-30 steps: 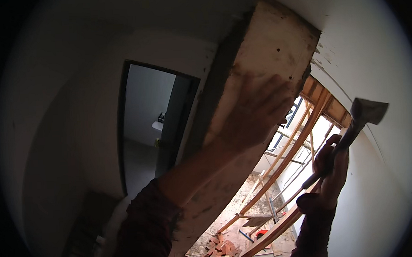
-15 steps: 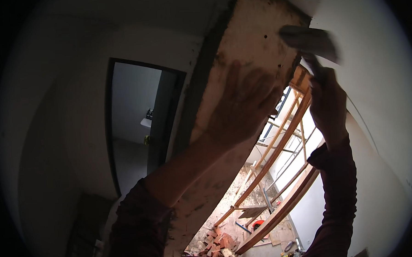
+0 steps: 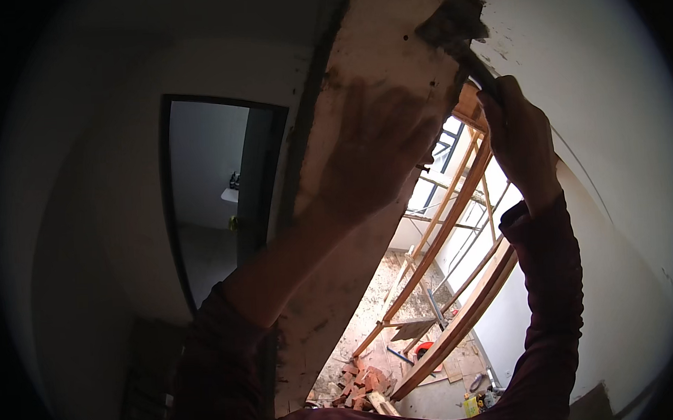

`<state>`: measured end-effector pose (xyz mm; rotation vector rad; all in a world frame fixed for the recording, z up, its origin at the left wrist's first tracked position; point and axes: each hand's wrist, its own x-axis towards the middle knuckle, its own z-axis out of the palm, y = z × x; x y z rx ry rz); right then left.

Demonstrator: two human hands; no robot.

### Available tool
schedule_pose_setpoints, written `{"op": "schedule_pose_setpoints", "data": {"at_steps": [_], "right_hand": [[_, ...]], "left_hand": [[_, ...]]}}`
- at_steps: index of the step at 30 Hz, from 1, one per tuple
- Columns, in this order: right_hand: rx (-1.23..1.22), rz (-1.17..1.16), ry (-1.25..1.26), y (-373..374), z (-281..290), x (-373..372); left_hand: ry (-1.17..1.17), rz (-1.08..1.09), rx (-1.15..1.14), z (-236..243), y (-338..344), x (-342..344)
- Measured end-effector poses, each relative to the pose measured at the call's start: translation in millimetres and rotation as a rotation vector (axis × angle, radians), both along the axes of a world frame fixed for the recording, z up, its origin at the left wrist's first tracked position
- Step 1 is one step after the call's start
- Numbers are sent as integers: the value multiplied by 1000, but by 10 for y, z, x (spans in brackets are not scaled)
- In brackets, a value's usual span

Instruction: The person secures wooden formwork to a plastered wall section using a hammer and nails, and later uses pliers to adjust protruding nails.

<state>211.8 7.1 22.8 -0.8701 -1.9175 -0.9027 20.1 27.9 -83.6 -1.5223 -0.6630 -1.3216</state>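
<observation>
Between a dark-framed doorway (image 3: 203,163) at left and a white wall (image 3: 620,167) at right, a long, stained, light-coloured panel (image 3: 346,266) slants from lower centre toward the top, with 2 small dark holes (image 3: 405,37) near its upper end. A person's left hand (image 3: 382,142) lies spread against the panel, its grip open, fingers pointing upward, with nothing visible in it. The right hand (image 3: 521,130), raised just beside the panel's right edge, has its grip closed around the handle of a hatchet-like tool (image 3: 455,34). The tool's broad, dark head overlaps the panel's upper right edge; whether they touch cannot be told. Dark maroon sleeves (image 3: 551,298) cover the arms. Past the panel, in bright light, timber beams (image 3: 462,328) slope above a littered floor (image 3: 391,283) and reddish rubble (image 3: 363,385).
</observation>
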Motion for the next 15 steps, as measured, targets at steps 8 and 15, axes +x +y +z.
{"op": "schedule_pose_setpoints", "data": {"at_steps": [8, 15], "right_hand": [[44, -55, 49, 47, 41, -23], [666, 93, -287, 160, 109, 72]], "left_hand": [[-10, 24, 39, -28, 48, -7], [-24, 33, 112, -8, 28, 38]]}}
